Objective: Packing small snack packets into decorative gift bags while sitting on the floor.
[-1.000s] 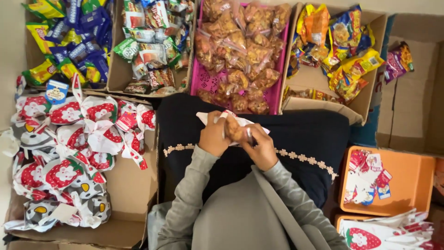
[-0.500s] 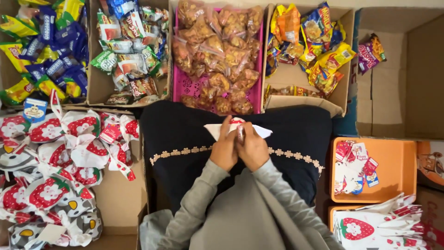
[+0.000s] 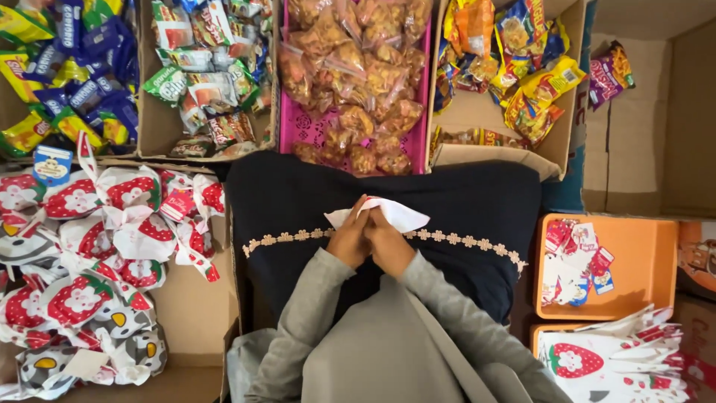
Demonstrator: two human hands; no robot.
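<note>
My left hand (image 3: 349,240) and my right hand (image 3: 389,246) are pressed together over my dark lap cloth (image 3: 462,216), both closed on a small white gift pouch (image 3: 395,215). The pouch's white flaps stick out above and to the right of my fingers. What is inside it is hidden by my hands. A pink basket (image 3: 309,127) of clear bags of fried snacks (image 3: 358,75) stands just beyond my hands.
Cardboard boxes of wrapped snacks (image 3: 71,82) (image 3: 212,82) (image 3: 522,67) line the far side. A box at left holds several tied strawberry-print pouches (image 3: 104,246). An orange tray (image 3: 649,261) with paper tags (image 3: 578,261) is at right, flat strawberry bags (image 3: 611,362) below it.
The snack bag seen between my fingers has gone out of sight inside the pouch. My hands have closed together around it and drawn slightly toward me.
</note>
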